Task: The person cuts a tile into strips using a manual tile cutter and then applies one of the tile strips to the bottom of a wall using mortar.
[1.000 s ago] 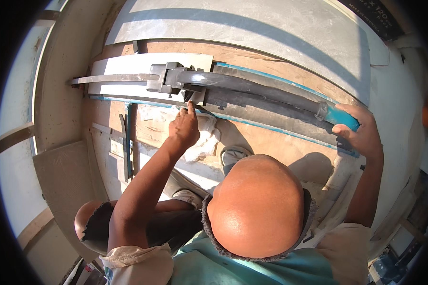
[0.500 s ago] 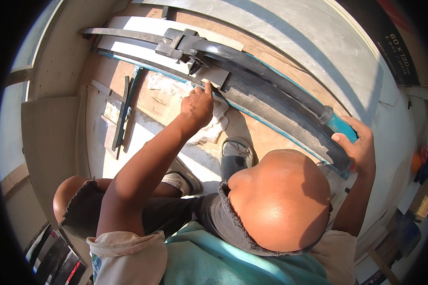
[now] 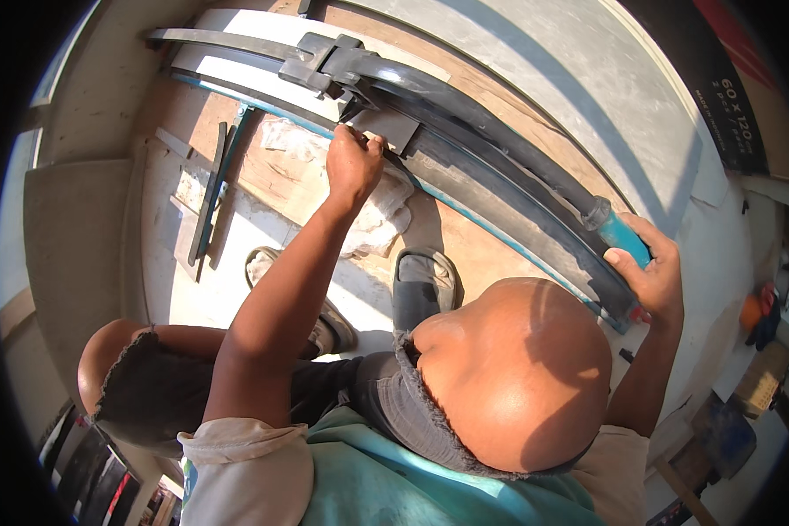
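Before us, a white rectangular tile (image 3: 237, 65) lies beneath a black metal cutter head (image 3: 335, 67), apparently being positioned: left hand (image 3: 355, 171) curled by its near edge, pinch unclear; right hand (image 3: 659, 273) wrapping a teal cylindrical handle (image 3: 624, 238). Next calls for clear fingers.

Pale wall (image 3: 101, 114) seen well left of left grip (image 3: 355, 165); brown panel (image 3: 79, 245) stood along it. White floor (image 3: 373, 320) lit by strong sunlight, nearer body than left grip. Shadow band (image 3: 614, 118) cast ahead of right grip (image 3: 653, 267). Clutter (image 3: 732, 430) strewn behind right grip.
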{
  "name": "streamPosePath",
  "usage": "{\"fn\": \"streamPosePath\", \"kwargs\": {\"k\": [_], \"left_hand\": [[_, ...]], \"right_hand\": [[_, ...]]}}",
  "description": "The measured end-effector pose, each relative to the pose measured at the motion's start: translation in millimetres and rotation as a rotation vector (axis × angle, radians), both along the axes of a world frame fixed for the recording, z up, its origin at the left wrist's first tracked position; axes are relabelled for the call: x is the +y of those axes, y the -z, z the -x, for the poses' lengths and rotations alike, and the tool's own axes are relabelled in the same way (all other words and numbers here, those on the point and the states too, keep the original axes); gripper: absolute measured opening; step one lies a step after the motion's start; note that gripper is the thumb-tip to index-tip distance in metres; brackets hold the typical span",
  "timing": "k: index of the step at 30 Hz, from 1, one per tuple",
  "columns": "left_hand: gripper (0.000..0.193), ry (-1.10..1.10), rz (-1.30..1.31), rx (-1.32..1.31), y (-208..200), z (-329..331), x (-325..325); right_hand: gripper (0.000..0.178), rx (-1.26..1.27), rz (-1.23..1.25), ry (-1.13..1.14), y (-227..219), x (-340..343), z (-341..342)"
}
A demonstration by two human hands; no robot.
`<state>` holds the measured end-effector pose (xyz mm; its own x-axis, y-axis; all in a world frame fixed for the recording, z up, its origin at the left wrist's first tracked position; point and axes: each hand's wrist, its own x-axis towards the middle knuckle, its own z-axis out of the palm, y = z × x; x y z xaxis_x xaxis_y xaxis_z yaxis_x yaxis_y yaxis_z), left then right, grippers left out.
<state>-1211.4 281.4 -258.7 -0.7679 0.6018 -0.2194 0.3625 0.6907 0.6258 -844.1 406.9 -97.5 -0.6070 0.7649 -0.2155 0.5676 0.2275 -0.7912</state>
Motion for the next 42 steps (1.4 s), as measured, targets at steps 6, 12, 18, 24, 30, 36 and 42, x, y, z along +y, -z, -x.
{"fn": "streamPosePath", "kwargs": {"k": [6, 12, 18, 24, 30, 36, 42], "left_hand": [[0.040, -0.235, -0.150, -0.134, 21.7, 0.4, 5.7], [0.035, -0.251, -0.456, -0.324, 43.7, 0.4, -12.8], [0.040, -0.355, -0.525, -0.393, 41.0, 18.0, -16.1], [0.082, -0.309, -0.433, -0.265, 26.6, 36.9, -5.3], [0.088, -0.215, -0.387, -0.263, 27.1, 45.2, -5.6], [0.085, -0.187, -0.376, -0.363, 20.8, 47.0, -4.7], [0.084, -0.184, -0.413, -0.339, 23.8, 50.8, -7.5]], "right_hand": [[0.043, -0.059, -0.018, 0.003, -3.7, -0.4, -15.0], [0.045, -0.105, -0.090, -0.014, 1.7, 0.6, -35.2], [0.046, -0.130, -0.097, 0.078, 7.0, -4.1, -56.2], [0.046, -0.103, -0.163, 0.012, 8.4, -3.2, -63.7], [0.046, -0.092, -0.139, 0.009, 4.7, -2.5, -64.0], [0.046, -0.110, -0.130, 0.004, 2.5, -2.5, -65.5], [0.044, -0.072, -0.218, -0.023, 2.6, -3.7, -64.9]]}}
